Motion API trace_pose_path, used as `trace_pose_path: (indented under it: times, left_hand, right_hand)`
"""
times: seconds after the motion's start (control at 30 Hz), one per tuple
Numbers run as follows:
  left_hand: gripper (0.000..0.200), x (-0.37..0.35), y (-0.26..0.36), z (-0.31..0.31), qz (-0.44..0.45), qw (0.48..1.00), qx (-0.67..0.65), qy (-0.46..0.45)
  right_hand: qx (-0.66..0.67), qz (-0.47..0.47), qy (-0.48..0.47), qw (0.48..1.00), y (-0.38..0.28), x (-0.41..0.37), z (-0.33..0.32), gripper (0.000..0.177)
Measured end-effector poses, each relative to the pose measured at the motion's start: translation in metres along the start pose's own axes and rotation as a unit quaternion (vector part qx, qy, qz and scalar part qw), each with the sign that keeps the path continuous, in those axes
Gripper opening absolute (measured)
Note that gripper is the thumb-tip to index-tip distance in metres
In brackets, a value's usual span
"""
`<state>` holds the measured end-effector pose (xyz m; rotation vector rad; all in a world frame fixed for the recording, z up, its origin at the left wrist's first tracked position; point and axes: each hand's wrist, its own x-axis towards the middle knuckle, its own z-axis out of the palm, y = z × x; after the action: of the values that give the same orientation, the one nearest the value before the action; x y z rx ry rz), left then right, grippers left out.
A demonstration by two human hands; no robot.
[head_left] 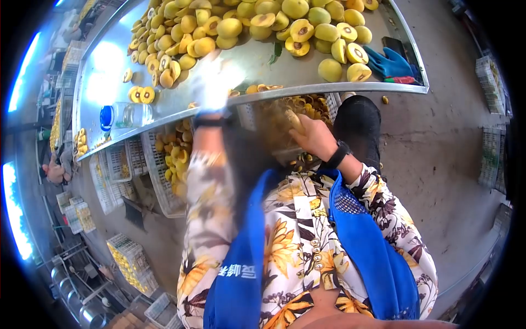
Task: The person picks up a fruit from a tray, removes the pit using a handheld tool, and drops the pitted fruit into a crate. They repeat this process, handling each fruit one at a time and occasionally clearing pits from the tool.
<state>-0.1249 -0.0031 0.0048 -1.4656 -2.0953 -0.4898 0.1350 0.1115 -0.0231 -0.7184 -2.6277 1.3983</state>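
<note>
My left hand (215, 88), in a white glove, is smeared by motion over the near edge of the metal table (296, 90); its fingers do not show clearly. My bare right hand (316, 138), with a black watch at the wrist, is closed around a pale yellow oblong piece (295, 122) below the table edge. Beneath that hand sits a crate of yellow peach pieces (315, 104). Halved yellow peaches (301, 31) are heaped on the table ahead, some cut side up with brown centres. A few thin peach slices (257, 88) lie along the rim.
Blue gloves (392, 63) and a red-handled tool (400, 80) lie at the table's right corner. On the left stands a clear container with a blue end (107, 117). A white crate of peach pieces (159, 175) is below the table. Stacked crates (131, 263) stand on the floor at left.
</note>
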Motion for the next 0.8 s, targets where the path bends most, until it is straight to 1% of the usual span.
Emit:
trace_pose_path:
  times: [0.03, 0.07, 0.13, 0.2, 0.27, 0.3, 0.33, 0.37, 0.4, 0.43, 0.47, 0.5, 0.53, 0.57, 0.6, 0.67, 0.73, 0.77, 0.8]
  left_hand:
    - [0.046, 0.045, 0.040, 0.022, -0.265, 0.959, -0.084, -0.046]
    - [0.049, 0.075, 0.054, 0.053, -0.267, 0.957, -0.057, -0.098]
    - [0.048, 0.120, 0.089, 0.089, -0.235, 0.950, -0.019, -0.204]
    - [0.046, 0.133, 0.117, 0.106, -0.195, 0.957, 0.019, -0.214]
    - [0.037, 0.138, 0.128, 0.113, -0.166, 0.972, 0.016, -0.165]
    - [0.036, 0.138, 0.129, 0.115, -0.190, 0.958, -0.017, -0.214]
    - [0.035, 0.132, 0.128, 0.114, -0.215, 0.938, -0.049, -0.266]
    - [0.037, 0.128, 0.126, 0.094, -0.230, 0.935, -0.097, -0.252]
    - [0.045, 0.117, 0.121, 0.076, -0.259, 0.920, -0.195, -0.219]
    - [0.039, 0.106, 0.118, 0.058, -0.280, 0.903, -0.272, -0.180]
    - [0.034, 0.093, 0.117, 0.040, -0.300, 0.879, -0.344, -0.140]
    - [0.034, 0.079, 0.120, 0.024, -0.319, 0.783, -0.518, -0.132]
    - [0.035, 0.065, 0.123, 0.010, -0.329, 0.655, -0.670, -0.115]
    - [0.033, 0.048, 0.124, -0.001, -0.353, 0.542, -0.753, -0.125]
    - [0.033, 0.035, 0.128, -0.012, -0.348, 0.535, -0.760, -0.123]
    - [0.028, 0.015, 0.139, -0.020, -0.466, 0.484, -0.739, -0.049]
    - [0.027, 0.005, 0.145, -0.021, -0.519, 0.341, -0.783, 0.013]
    - [0.029, -0.001, 0.144, -0.022, -0.538, 0.266, -0.798, 0.045]
    - [0.031, -0.003, 0.143, -0.028, -0.575, 0.248, -0.778, 0.049]
  right_hand:
    - [0.005, -0.006, 0.010, 1.000, 0.001, -0.002, -0.002, 0.027]
    - [0.008, -0.011, 0.022, 1.000, 0.001, -0.004, -0.004, 0.027]
    - [-0.010, 0.010, 0.040, 0.999, 0.000, -0.009, -0.013, 0.027]
    - [-0.012, 0.019, 0.074, 0.997, -0.001, -0.016, -0.019, 0.027]
    - [0.007, 0.016, 0.126, 0.992, 0.002, -0.021, -0.028, 0.027]
    - [0.026, 0.014, 0.173, 0.985, -0.002, -0.022, -0.032, 0.029]
    - [0.038, 0.049, 0.189, 0.980, -0.004, -0.022, -0.035, 0.031]
    - [0.049, 0.083, 0.203, 0.974, -0.005, -0.018, -0.039, 0.032]
    - [0.061, 0.115, 0.216, 0.968, -0.007, -0.012, -0.043, 0.034]
    - [0.025, 0.082, 0.267, 0.960, -0.010, -0.005, -0.044, 0.037]
    - [0.049, 0.060, 0.272, 0.959, -0.010, 0.003, -0.044, 0.038]
    - [0.074, 0.036, 0.275, 0.958, -0.010, 0.012, -0.044, 0.039]
    - [0.099, 0.013, 0.276, 0.956, -0.011, 0.017, -0.043, 0.040]
    - [0.190, 0.001, 0.245, 0.951, -0.018, 0.021, -0.038, 0.041]
    - [0.280, -0.009, 0.212, 0.936, -0.028, 0.023, -0.034, 0.041]
    - [0.314, -0.018, 0.180, 0.932, -0.036, 0.027, -0.019, 0.044]
    - [0.205, -0.020, 0.183, 0.961, -0.038, 0.027, 0.000, 0.047]
    - [0.113, -0.037, 0.187, 0.975, -0.040, 0.024, 0.004, 0.044]
    - [0.086, -0.023, 0.163, 0.983, -0.043, 0.019, 0.005, 0.043]
